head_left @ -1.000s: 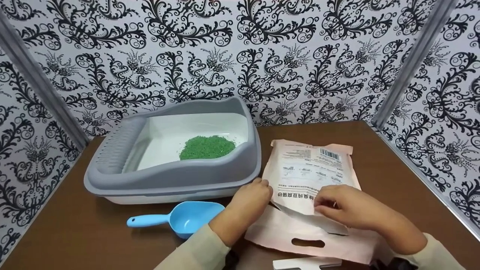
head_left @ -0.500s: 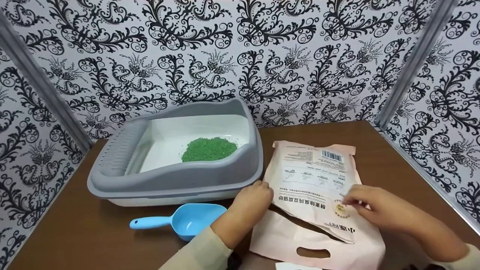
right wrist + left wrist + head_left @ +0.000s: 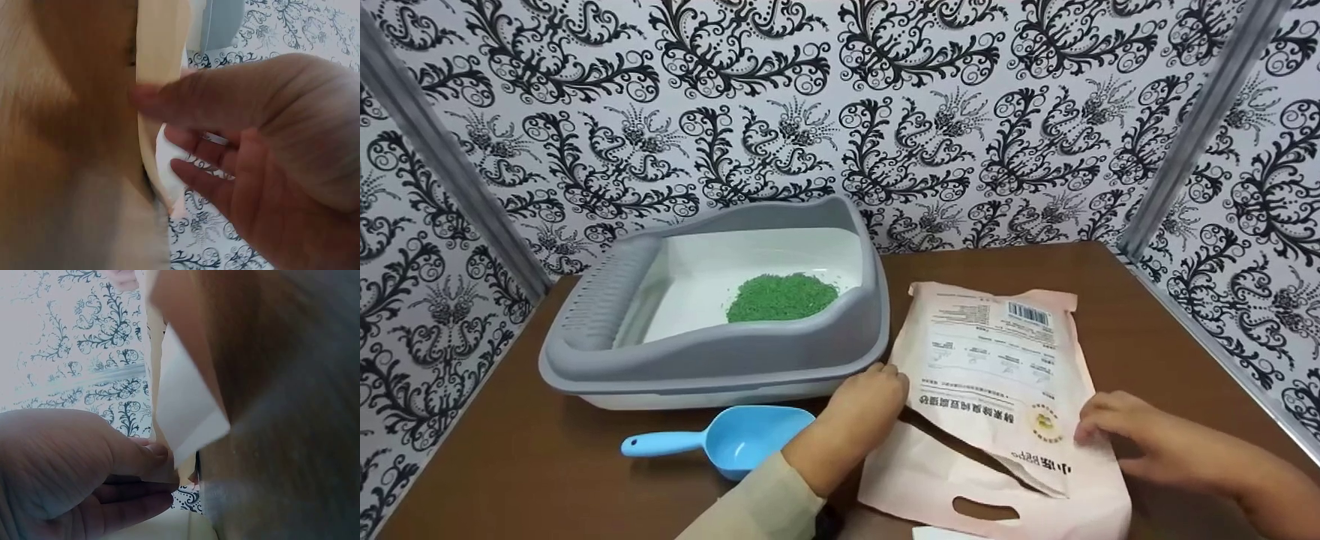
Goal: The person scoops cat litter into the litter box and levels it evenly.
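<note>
A pale pink cat litter bag (image 3: 986, 360) lies flat on the table, its printed side up. Across its lower part runs a long slit, above an oval handle hole. At the bag's left edge my left hand (image 3: 864, 409) pinches the paper between thumb and fingers, as the left wrist view also shows (image 3: 107, 467). My right hand (image 3: 1147, 439) is at the right edge, fingertips on the printed face. In the right wrist view its thumb (image 3: 214, 98) stands apart from the loosely bent fingers. The bag's contents are hidden.
Left of the bag stands a grey and white litter box (image 3: 780, 356) with a heap of green litter (image 3: 784, 296) inside. A blue scoop (image 3: 742, 446) lies in front of it, partly behind my left forearm. A white piece (image 3: 941, 534) shows at the bottom edge.
The raised flap below the slit's upper edge has come down flat, showing more print. My right hand has moved right, off the flap to the bag's right edge. My left hand stays in place.
</note>
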### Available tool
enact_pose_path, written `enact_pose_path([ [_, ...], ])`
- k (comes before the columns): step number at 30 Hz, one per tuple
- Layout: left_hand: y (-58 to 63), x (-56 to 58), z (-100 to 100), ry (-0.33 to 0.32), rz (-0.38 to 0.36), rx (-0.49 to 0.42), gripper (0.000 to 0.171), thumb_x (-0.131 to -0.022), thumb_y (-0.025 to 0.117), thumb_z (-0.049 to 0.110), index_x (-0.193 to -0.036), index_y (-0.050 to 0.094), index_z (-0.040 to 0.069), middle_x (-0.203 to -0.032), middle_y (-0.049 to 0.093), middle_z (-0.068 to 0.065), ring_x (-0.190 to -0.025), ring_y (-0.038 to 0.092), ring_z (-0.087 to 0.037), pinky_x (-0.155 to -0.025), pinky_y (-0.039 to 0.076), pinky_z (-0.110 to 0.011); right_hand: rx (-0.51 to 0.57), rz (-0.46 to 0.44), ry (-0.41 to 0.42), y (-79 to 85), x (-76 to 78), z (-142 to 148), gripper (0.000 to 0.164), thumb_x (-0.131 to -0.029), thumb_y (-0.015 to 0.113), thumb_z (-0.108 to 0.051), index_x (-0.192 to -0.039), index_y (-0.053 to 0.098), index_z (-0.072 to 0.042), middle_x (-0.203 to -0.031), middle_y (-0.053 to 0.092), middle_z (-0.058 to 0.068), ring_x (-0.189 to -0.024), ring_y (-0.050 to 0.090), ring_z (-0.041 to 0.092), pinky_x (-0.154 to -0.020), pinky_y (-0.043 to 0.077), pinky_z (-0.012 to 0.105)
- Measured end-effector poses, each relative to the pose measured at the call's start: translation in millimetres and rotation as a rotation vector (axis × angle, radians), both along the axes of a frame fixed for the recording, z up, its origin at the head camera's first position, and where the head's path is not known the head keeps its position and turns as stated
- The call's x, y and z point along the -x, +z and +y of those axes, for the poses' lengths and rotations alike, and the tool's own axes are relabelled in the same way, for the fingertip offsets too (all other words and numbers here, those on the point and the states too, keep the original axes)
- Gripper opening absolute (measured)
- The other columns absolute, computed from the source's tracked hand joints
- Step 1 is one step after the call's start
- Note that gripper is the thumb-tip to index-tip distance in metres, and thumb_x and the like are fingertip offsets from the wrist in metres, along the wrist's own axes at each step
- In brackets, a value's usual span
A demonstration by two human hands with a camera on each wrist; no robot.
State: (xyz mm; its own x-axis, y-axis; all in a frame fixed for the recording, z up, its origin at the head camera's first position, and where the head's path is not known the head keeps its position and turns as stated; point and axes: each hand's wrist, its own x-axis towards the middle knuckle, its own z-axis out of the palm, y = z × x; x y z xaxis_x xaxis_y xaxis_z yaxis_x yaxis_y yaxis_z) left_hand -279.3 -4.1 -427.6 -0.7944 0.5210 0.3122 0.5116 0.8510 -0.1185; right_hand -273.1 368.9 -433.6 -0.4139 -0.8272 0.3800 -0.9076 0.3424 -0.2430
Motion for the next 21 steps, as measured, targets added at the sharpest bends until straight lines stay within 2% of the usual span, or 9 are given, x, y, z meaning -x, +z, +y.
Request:
enact_pose_path([
  [3,-0.6,0.1,-0.2,0.004,-0.016,0.002,0.008,-0.081,0.064,0.004,-0.086,0.065,0.01,-0.084,0.061,-0.002,-0.082,0.059,-0.017,-0.065,0.053,-0.03,0.041,-0.161,0.058,1.0,0.0,1.7,0.042,-0.07,0.078,0.003,-0.103,0.065,-0.02,-0.103,0.06,-0.005,-0.096,0.054,0.007,-0.086,0.041,0.01],
  [6,-1.7,0.8,-0.7,0.01,-0.017,0.008,0.009,-0.08,0.065,0.004,-0.086,0.065,0.01,-0.084,0.061,-0.002,-0.081,0.06,-0.016,-0.065,0.053,-0.03,0.106,-0.325,0.139,0.2,1.4,2.6,0.039,-0.075,0.072,0.01,-0.104,0.067,-0.015,-0.102,0.063,0.001,-0.095,0.059,0.011,-0.086,0.048,0.015],
  [8,-2.4,1.2,-1.2,0.016,-0.012,0.012,0.008,-0.08,0.065,0.005,-0.086,0.065,0.011,-0.084,0.061,-0.002,-0.081,0.06,-0.016,-0.064,0.053,-0.03,0.137,-0.391,0.188,-1.2,2.9,1.9,0.038,-0.076,0.069,0.013,-0.105,0.067,-0.011,-0.101,0.063,0.005,-0.094,0.061,0.014,-0.086,0.049,0.017],
  [12,-3.7,1.6,-3.6,0.021,-0.004,0.023,0.006,-0.079,0.067,0.006,-0.082,0.067,0.012,-0.084,0.063,-0.002,-0.08,0.062,-0.017,-0.063,0.053,-0.031,0.159,-0.434,0.236,-2.8,5.8,-0.6,0.038,-0.076,0.067,0.016,-0.105,0.067,-0.009,-0.1,0.065,0.007,-0.092,0.062,0.015,-0.084,0.049,0.017],
  [16,-3.9,1.1,-4.7,0.024,0.008,0.039,0.007,-0.08,0.066,0.006,-0.08,0.069,0.012,-0.082,0.064,-0.001,-0.078,0.063,-0.018,-0.061,0.054,-0.031,0.163,-0.458,0.243,-1.9,6.0,-1.0,0.038,-0.077,0.065,0.017,-0.104,0.066,-0.009,-0.099,0.065,0.007,-0.09,0.063,0.016,-0.085,0.05,0.018],
  [18,-3.6,0.7,-4.6,0.027,0.008,0.046,0.009,-0.082,0.064,0.006,-0.079,0.069,0.012,-0.08,0.064,-0.001,-0.077,0.063,-0.018,-0.06,0.054,-0.031,0.156,-0.454,0.212,-0.8,5.3,-0.1,0.038,-0.077,0.064,0.017,-0.103,0.067,-0.011,-0.098,0.066,0.005,-0.089,0.064,0.015,-0.084,0.05,0.018],
  [21,-2.8,0.2,-4.5,0.03,-0.005,0.049,0.011,-0.083,0.062,0.007,-0.078,0.07,0.012,-0.078,0.064,-0.002,-0.075,0.063,-0.019,-0.059,0.054,-0.032,0.135,-0.437,0.114,0.7,3.9,2.6,0.039,-0.078,0.064,0.016,-0.099,0.067,-0.016,-0.096,0.067,0.0,-0.087,0.065,0.012,-0.08,0.05,0.018],
])
